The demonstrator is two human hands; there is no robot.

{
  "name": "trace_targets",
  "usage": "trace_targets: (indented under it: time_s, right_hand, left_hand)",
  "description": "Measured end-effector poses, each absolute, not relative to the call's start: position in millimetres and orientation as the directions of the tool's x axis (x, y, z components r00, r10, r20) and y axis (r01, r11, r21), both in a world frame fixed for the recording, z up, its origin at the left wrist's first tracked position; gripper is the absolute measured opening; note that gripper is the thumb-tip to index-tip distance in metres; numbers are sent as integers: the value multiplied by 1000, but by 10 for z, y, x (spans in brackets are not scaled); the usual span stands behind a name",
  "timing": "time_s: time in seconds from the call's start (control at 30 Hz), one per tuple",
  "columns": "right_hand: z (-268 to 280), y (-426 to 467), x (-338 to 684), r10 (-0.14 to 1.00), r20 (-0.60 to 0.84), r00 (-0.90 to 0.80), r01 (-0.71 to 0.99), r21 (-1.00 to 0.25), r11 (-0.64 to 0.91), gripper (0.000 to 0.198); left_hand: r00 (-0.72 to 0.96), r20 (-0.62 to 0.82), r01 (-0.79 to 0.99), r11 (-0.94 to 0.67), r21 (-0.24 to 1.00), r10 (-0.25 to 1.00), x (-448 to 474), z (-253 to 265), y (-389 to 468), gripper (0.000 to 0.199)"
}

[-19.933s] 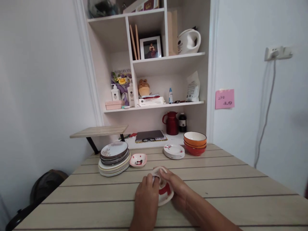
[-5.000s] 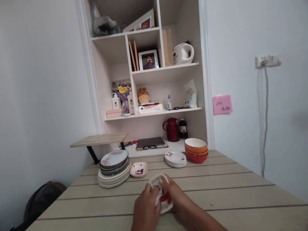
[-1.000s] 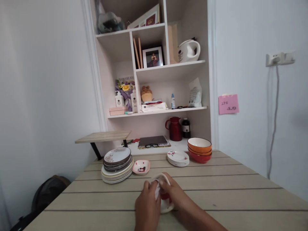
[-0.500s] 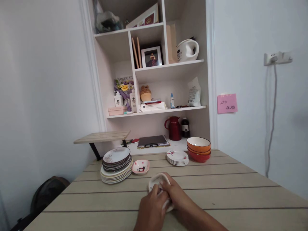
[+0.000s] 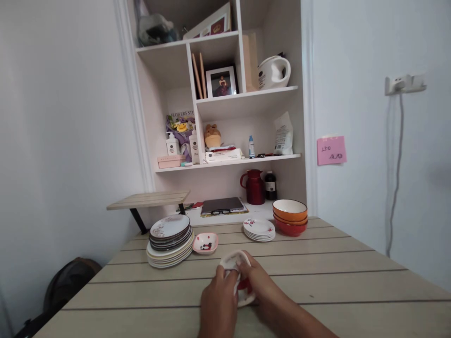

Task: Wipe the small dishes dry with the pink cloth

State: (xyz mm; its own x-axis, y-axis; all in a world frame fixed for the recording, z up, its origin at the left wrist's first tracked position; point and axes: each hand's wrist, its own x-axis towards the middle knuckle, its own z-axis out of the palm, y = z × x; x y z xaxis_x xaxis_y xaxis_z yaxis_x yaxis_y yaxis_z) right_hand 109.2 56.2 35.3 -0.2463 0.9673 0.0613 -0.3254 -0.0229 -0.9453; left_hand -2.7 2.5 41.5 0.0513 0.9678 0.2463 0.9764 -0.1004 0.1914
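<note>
Low over the near middle of the table I hold a small white dish (image 5: 246, 298), tilted on its side, with a patch of red showing inside. My right hand (image 5: 259, 277) is closed round its right side, the thumb over the rim. My left hand (image 5: 220, 298) is closed against the dish's inner left part, fingers bent. Something pale shows between those fingers; whether it is a cloth or part of the dish I cannot tell. Beyond the hands sits a similar small pink-rimmed dish (image 5: 205, 243) with red spots and a dark figure.
Stacked plates (image 5: 170, 241) stand at the left, beside a small raised shelf (image 5: 150, 199). Small flowered plates (image 5: 259, 229) and stacked orange and red bowls (image 5: 290, 217) stand at the back right. Behind are a red jug (image 5: 255, 188), a laptop (image 5: 223, 205) and glasses (image 5: 221, 212).
The held dish has turned a little, so red inside it now shows. My left hand has shifted slightly left and down, its fingers drawn back from the dish's middle.
</note>
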Motion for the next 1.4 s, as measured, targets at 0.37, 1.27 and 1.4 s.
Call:
trace_targets:
  time_s: [0.37, 1.27, 1.4]
  right_hand:
    - [391, 516, 1145, 890, 293, -348, -251, -944, 213, 32]
    - [395, 564, 1158, 952, 69, -297, -360, -932, -44, 30]
    - [402, 534, 1145, 942, 150, -299, -302, -952, 56, 27]
  left_hand:
    - [153, 384, 963, -224, 150, 911, 52, 345, -24, 35]
    - [240, 369, 905, -345, 249, 898, -72, 287, 62, 24]
    - [226, 357, 914, -324, 244, 906, -80, 282, 70, 32]
